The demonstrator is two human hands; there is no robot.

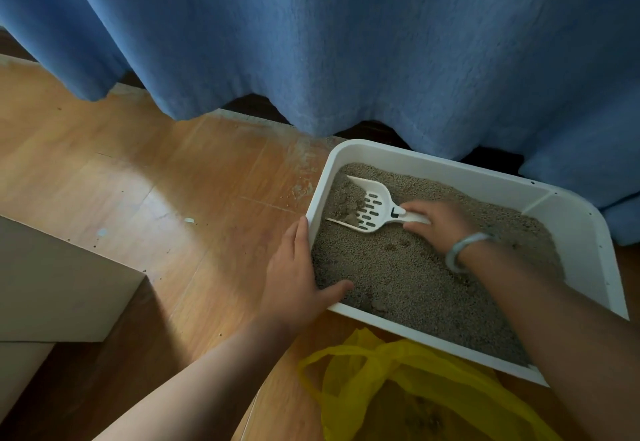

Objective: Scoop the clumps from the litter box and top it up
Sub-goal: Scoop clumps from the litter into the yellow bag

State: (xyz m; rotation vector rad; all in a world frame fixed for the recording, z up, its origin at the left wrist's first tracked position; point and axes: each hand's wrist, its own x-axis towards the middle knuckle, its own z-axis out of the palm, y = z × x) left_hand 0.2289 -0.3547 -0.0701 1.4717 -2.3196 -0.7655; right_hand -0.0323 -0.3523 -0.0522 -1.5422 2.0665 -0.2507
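The litter box (575,229) sits on the wooden floor (145,181) at the foot of a blue curtain (346,42), a white plastic tray with a rolled rim and a bed of grey granular litter (415,278). Filled like this it is probably heavy and a little flexible, so the rim is the place to steady it rather than lift it. The left hand (298,278) does that: it lies against the box's left wall with the thumb hooked over the rim into the litter.

The scoop (367,208) is white slotted plastic, likely light and stiff, best held by its short handle. The right hand (440,222), with a pale bangle (464,250) on the wrist, is closed around that handle. The scoop's blade is dug into the far-left corner, where darker lumps that look like clumps (346,205) lie in front of it. Clumps tend to crumble, so a shallow pass beneath them seems wise, letting loose grains sift through the slots.

An open yellow plastic bag (398,371) lies just beside the box's near edge, presumably for the waste. No refill litter is in view.
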